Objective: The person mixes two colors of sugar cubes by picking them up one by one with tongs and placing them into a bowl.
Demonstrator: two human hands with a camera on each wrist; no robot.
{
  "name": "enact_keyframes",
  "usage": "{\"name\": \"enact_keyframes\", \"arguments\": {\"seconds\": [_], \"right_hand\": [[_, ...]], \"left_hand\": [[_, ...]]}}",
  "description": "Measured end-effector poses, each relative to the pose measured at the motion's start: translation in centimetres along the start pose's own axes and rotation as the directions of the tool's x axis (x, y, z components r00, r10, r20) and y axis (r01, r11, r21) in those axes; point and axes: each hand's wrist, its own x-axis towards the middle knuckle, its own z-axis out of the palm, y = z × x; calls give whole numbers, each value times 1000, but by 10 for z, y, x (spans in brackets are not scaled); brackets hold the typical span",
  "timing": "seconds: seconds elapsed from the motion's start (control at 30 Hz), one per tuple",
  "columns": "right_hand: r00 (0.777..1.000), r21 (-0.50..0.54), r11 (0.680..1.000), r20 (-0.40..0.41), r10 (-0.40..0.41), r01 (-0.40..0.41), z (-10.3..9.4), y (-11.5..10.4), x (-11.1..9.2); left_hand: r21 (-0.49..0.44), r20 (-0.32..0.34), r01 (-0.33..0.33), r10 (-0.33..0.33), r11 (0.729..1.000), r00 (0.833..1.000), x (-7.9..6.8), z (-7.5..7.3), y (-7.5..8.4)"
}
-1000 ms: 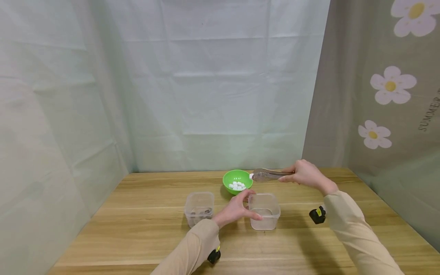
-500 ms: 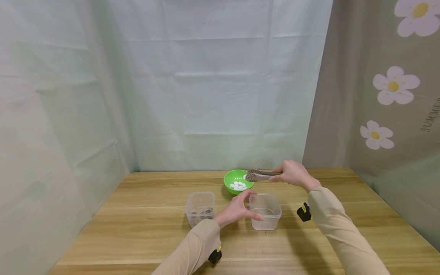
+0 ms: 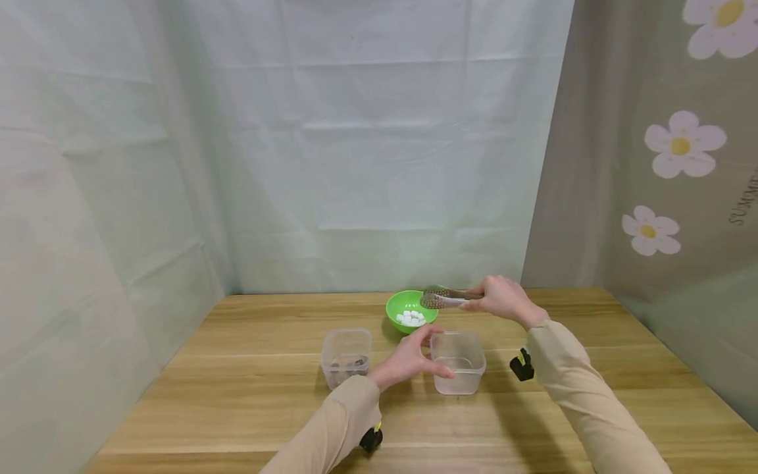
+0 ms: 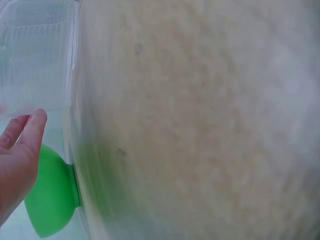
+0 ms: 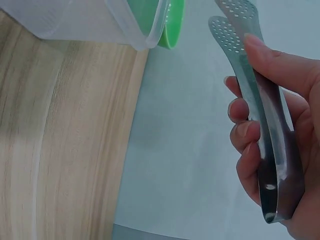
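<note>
In the head view my right hand [image 3: 506, 301] grips metal tongs [image 3: 468, 301], whose perforated tips are apart over the right rim of a green bowl [image 3: 393, 318]. No white piece shows between the tips. Several small white marshmallow-like pieces [image 3: 411, 318] lie inside the bowl. The right wrist view shows my thumb and curled fingers around the tongs' arms [image 5: 272, 135]. My left hand [image 3: 408, 361] holds a clear plastic container [image 3: 466, 383] from its left side, thumb at the front and fingers at the back. Nothing shows inside that container.
A second clear container [image 3: 345, 345] with dark pieces in it stands left of my left hand. The wooden table [image 3: 249, 382] meets cloth backdrops at the back and sides. Black wrist devices [image 3: 522, 365] hang below both forearms.
My right hand moved left and brought the tongs over the bowl. The white piece at their tips has been let go, and the tips have spread. My left hand stays in place.
</note>
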Motion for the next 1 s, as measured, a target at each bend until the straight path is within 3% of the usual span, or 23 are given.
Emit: {"name": "enact_keyframes", "arguments": {"seconds": [0.13, 0.63, 1.0], "right_hand": [[1000, 27, 1000, -26, -7, 8, 1, 1, -6], [998, 68, 996, -5, 62, -62, 10, 17, -23], [1000, 182, 983, 8, 29, -30, 15, 18, -27]], "left_hand": [[7, 6, -1, 1, 1000, 1000, 0, 0, 1], [64, 38, -15, 12, 998, 999, -1, -3, 8], [72, 56, 4, -8, 997, 998, -3, -3, 10]]}}
